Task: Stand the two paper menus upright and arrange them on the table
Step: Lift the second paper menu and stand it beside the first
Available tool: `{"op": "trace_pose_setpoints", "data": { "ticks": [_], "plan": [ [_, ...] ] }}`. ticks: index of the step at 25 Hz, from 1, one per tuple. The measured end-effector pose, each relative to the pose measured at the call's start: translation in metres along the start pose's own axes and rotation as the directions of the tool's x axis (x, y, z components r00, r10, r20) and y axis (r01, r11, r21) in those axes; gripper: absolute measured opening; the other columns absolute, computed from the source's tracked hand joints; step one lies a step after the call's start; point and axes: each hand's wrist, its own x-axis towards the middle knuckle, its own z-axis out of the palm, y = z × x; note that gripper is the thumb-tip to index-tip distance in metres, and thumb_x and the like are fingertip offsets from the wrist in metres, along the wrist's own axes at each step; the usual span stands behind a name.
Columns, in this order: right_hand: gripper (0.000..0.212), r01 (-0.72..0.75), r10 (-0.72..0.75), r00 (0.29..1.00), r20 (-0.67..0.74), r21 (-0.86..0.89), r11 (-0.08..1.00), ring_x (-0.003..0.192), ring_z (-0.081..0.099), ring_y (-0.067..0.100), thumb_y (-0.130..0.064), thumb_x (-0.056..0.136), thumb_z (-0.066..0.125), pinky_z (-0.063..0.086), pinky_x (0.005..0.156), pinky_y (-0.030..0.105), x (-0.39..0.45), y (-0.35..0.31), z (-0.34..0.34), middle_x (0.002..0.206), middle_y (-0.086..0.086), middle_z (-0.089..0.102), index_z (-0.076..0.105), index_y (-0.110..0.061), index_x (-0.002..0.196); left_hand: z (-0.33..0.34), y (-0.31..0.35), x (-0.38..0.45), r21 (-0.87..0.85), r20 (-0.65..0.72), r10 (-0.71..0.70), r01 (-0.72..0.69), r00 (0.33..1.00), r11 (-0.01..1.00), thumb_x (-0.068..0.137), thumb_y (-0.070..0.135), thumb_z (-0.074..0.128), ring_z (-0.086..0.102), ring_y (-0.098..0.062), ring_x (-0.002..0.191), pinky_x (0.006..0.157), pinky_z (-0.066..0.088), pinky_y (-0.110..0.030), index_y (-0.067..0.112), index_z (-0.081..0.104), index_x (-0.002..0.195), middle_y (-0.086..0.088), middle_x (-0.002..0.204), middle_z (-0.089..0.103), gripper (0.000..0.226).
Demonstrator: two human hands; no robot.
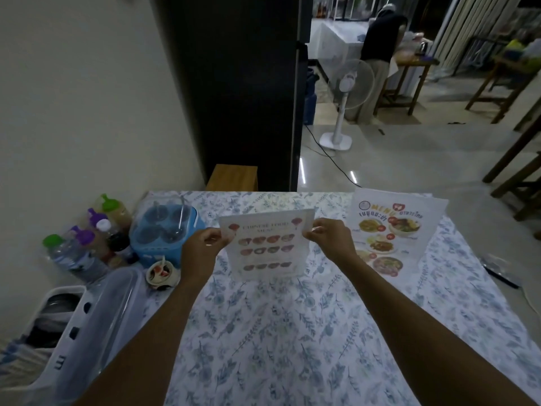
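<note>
A: Where did things stand with the menus at that moment?

B: One was up already. The Thai menu (389, 230) stood near the far right corner of the table (292, 332), its printed face toward the camera — upright, so far as I could judge, with a second sheet edge showing behind it.

A: And the other?

B: The Chinese food menu (268, 244) was in both hands, near the middle of the far half of the table. The left hand (202, 247) had its thumb and fingers pinched shut on the sheet's upper left edge; the right hand (329, 235) was pinched the same way on the upper right edge. Each hand held only the paper.

A: Was it resting on the cloth?

B: Its bottom edge sat at or just above the flowered tablecloth — I could not tell whether it touched. The sheet faced the camera, roughly vertical.

A: So which step was that?

B: By my reading, standing up the second menu. The next move would call for settling its foot on the table so it bears its own weight, then easing both pinches off evenly, since thin paper could flop.

A: Anything in the way?

B: The blue condiment caddy (164, 232) and the bottles (87, 244) were off to the left, apart from the sheet.
</note>
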Motion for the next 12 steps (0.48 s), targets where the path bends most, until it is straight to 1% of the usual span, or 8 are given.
{"op": "trace_pose_setpoints", "data": {
  "ticks": [2, 4, 5, 7, 10, 12],
  "plan": [
    [0.028, 0.000, 0.004, 0.999, 0.044, -0.094, 0.996, 0.086, 0.072, 0.019, -0.036, 0.084, 0.075, 0.061, 0.078, 0.046, 0.027, -0.001, 0.003, 0.106, 0.003, 0.077, 0.073, -0.019, 0.106, 0.007, -0.008, 0.020, -0.007, -0.013, -0.001, 0.001, 1.000, 1.000, 0.077, 0.030, 0.083, 0.071, -0.015, 0.081, 0.078, 0.060, -0.041, 0.027, 0.073, 0.082, -0.001, 0.088, 0.074, 0.012],
    [0.026, -0.006, 0.018, 0.997, 0.078, -0.158, 0.987, 0.082, 0.071, 0.019, -0.036, 0.084, 0.075, 0.061, 0.075, 0.045, 0.045, -0.002, 0.006, 0.105, 0.003, 0.076, 0.072, -0.019, 0.103, 0.012, -0.012, 0.033, 0.002, -0.012, -0.031, 0.031, 0.999, 1.000, 0.077, 0.030, 0.083, 0.072, -0.018, 0.082, 0.079, 0.061, -0.046, 0.030, 0.072, 0.080, 0.001, 0.087, 0.076, 0.012],
    [0.026, -0.019, 0.035, 0.996, 0.086, -0.182, 0.983, 0.080, 0.070, 0.019, -0.036, 0.083, 0.075, 0.061, 0.074, 0.044, 0.052, -0.003, 0.009, 0.103, 0.002, 0.075, 0.072, -0.019, 0.103, 0.015, -0.013, 0.038, 0.017, -0.013, -0.042, 0.042, 0.999, 0.999, 0.077, 0.028, 0.083, 0.073, -0.018, 0.081, 0.079, 0.061, -0.046, 0.029, 0.072, 0.080, 0.002, 0.086, 0.076, 0.012],
    [0.028, -0.043, 0.067, 0.993, 0.100, -0.226, 0.973, 0.081, 0.069, 0.019, -0.037, 0.083, 0.075, 0.061, 0.074, 0.043, 0.060, -0.001, 0.016, 0.102, 0.001, 0.075, 0.071, -0.021, 0.104, 0.020, -0.015, 0.045, 0.053, -0.012, -0.047, 0.047, 0.999, 0.997, 0.077, 0.025, 0.084, 0.072, -0.017, 0.080, 0.078, 0.061, -0.044, 0.024, 0.072, 0.083, 0.001, 0.086, 0.075, 0.014],
    [0.029, -0.047, 0.077, 0.991, 0.108, -0.259, 0.965, 0.086, 0.069, 0.021, -0.037, 0.084, 0.074, 0.059, 0.077, 0.041, 0.060, 0.003, 0.024, 0.103, 0.001, 0.074, 0.070, -0.020, 0.107, 0.022, -0.017, 0.048, 0.119, -0.005, -0.029, 0.030, 1.000, 0.992, 0.078, 0.027, 0.083, 0.071, -0.014, 0.081, 0.076, 0.061, -0.040, 0.018, 0.072, 0.091, 0.001, 0.089, 0.075, 0.019],
    [0.030, -0.054, 0.083, 0.991, 0.100, -0.270, 0.961, 0.089, 0.069, 0.022, -0.037, 0.086, 0.072, 0.058, 0.077, 0.040, 0.058, 0.002, 0.027, 0.105, 0.001, 0.073, 0.069, -0.018, 0.109, 0.024, -0.017, 0.049, 0.157, 0.007, -0.032, 0.030, 0.999, 0.987, 0.079, 0.027, 0.082, 0.071, -0.015, 0.083, 0.076, 0.060, -0.038, 0.016, 0.072, 0.096, 0.000, 0.093, 0.075, 0.022]
  ]
}}
